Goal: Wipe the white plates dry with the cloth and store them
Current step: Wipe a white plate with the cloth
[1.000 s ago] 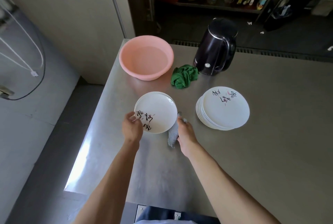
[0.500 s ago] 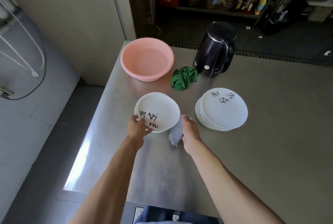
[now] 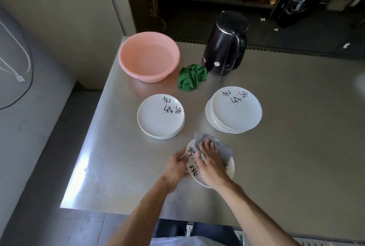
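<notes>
**A:** Fingers of the right hand, how do they lie?

**B:** Fairly straight and a little spread, flat on the grey cloth. They press it onto the top face of a white plate. The cloth covers the far and right part of the plate and sticks out past its far rim.

**A:** And the left hand?

**B:** It grips the plate's left edge, with the thumb on the upper face beside the black brush writing and the other fingers curled underneath. The plate is at the near middle of the worktop, right in front of the person. I cannot tell whether it rests on the steel or is held just above it.

**A:** Where are the other plates?

**B:** In two piles beyond the hands. The smaller stack is to the left and the taller stack to the right, well apart from each other. The top plate of each faces up and carries the same writing.

**A:** Anything behind them?

**B:** A crumpled green cloth lies between a pink basin at the far left corner and a dark kettle, close against the kettle's base.
</notes>
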`<state>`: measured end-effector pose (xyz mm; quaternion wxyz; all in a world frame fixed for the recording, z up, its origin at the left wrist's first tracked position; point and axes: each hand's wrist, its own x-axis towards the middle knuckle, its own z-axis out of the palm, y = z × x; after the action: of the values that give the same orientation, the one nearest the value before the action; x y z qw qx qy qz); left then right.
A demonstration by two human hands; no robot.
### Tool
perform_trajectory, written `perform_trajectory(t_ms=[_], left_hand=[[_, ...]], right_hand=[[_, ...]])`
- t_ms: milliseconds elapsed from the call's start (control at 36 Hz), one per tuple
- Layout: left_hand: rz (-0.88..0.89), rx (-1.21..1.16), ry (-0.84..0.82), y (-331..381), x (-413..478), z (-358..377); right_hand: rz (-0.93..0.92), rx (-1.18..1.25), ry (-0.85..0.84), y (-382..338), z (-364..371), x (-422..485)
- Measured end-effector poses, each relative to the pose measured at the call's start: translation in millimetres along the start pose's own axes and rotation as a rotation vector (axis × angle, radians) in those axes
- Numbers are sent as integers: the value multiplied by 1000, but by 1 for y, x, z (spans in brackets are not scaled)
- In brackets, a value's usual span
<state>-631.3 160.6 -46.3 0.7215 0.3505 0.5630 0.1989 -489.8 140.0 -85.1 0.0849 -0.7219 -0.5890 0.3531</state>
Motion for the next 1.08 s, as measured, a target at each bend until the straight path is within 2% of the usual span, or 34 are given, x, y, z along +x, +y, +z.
perform_trajectory(t_ms=[111, 194, 306, 389, 444, 583, 667, 722, 806, 861, 917, 972, 1028, 1083], left_hand=[[-38, -19, -11, -14, 6, 12], [-60, -35, 19, -17, 8, 11], [-65, 8, 56, -16, 12, 13], [-36, 40, 7, -12, 9, 18], [-26, 54, -8, -10, 9, 22], [-53, 30, 90, -7, 15, 16], [-80, -19, 138, -11, 20, 8], [-85, -11, 161, -17, 19, 8], [-65, 4, 157, -26, 14, 12], [-56, -2, 115, -32, 11, 17], [-48, -6, 79, -35, 8, 23], [-29, -5, 69, -38, 7, 26], [-13, -9, 86, -40, 9, 24], [-10, -13, 122, -44, 12, 21]], right_hand=[[-131, 8, -154, 15, 13, -24], [-146, -117, -170, 39, 9, -40], [-17, -338, -146, 65, 3, -43], [140, -312, -125, 56, 5, -23], [166, -283, -99, 45, 9, -13], [-204, -242, -189, 39, 19, -32], [-318, -224, -209, 54, 12, -47], [-285, -269, -196, 63, 9, -51], [-95, -271, -165, 62, 12, -37], [90, -173, -130, 50, 12, -17], [146, -27, -107, 36, 13, -3], [-10, 52, -133, 25, 18, -3], [-165, 23, -175, 23, 23, -9], [-170, -109, -124, 36, 24, -8]])
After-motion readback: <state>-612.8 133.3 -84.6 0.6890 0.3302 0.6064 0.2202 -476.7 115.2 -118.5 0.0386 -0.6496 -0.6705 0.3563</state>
